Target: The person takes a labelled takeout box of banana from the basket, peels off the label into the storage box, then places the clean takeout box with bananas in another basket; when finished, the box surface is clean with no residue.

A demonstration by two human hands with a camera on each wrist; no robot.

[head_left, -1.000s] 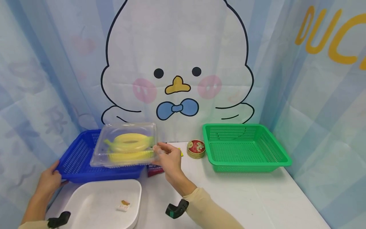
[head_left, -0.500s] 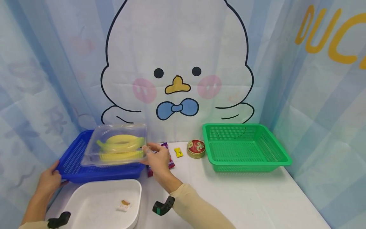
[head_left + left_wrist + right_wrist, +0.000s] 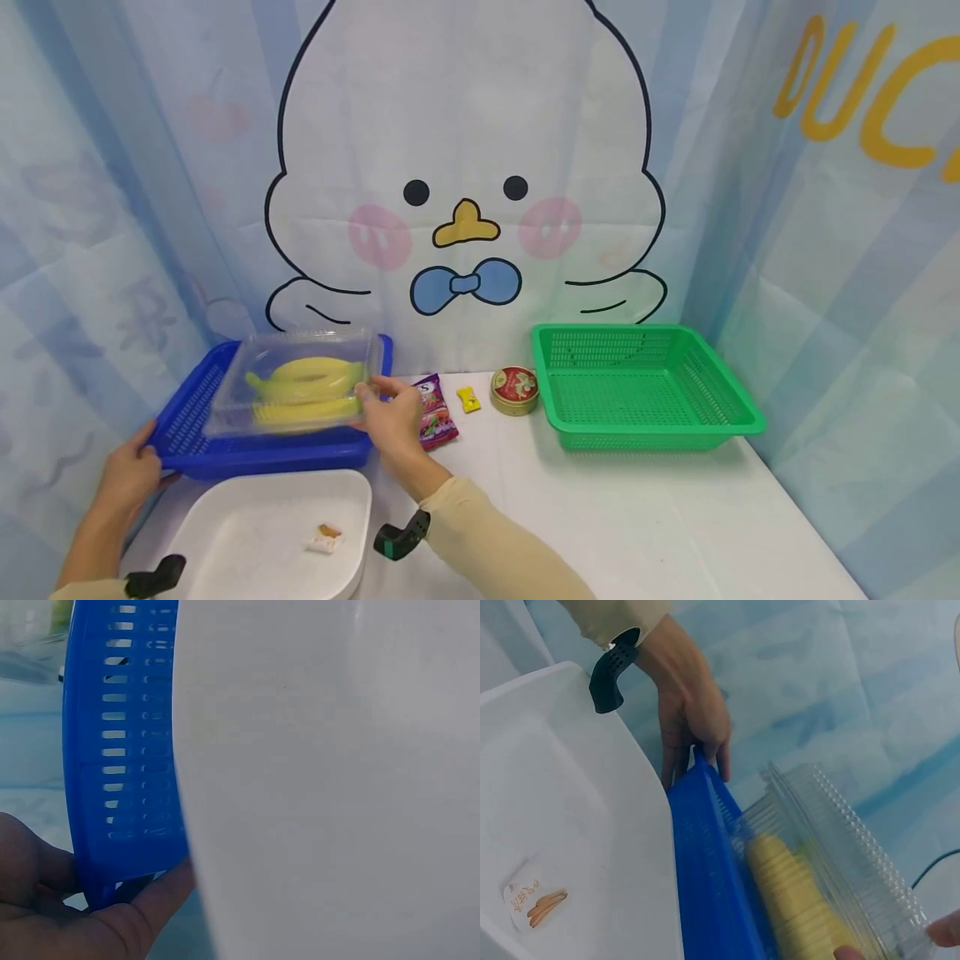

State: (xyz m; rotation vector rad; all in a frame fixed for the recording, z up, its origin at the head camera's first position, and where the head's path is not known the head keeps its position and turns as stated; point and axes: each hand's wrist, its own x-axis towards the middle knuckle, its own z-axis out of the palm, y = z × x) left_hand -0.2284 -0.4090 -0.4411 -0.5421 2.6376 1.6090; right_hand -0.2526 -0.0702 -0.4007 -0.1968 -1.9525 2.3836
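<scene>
My left hand (image 3: 126,477) grips the left front corner of a blue perforated basket (image 3: 262,463), with thumb and fingers round its rim in the left wrist view. My right hand (image 3: 396,415) pinches the right edge of a clear plastic clamshell box (image 3: 300,343). Yellow bananas (image 3: 303,408) show through its walls. The box is tilted and overlaps the blue basket in the head view. In the right wrist view, the box (image 3: 847,847) stands beside the basket wall (image 3: 712,862), and only fingertips of the right hand show at its lower edge.
A white basin (image 3: 247,517) holding a small printed label stands in front of the blue basket. Right of the box lie a purple snack packet (image 3: 437,421), a small yellow wrapped piece (image 3: 468,399) and a round red-lidded tin (image 3: 514,390). A green basket (image 3: 645,433) stands at the right.
My right hand has moved left with the banana box, further over the blue basket. The purple packet and yellow piece have come into fuller view. My left hand has stayed at the basket corner.
</scene>
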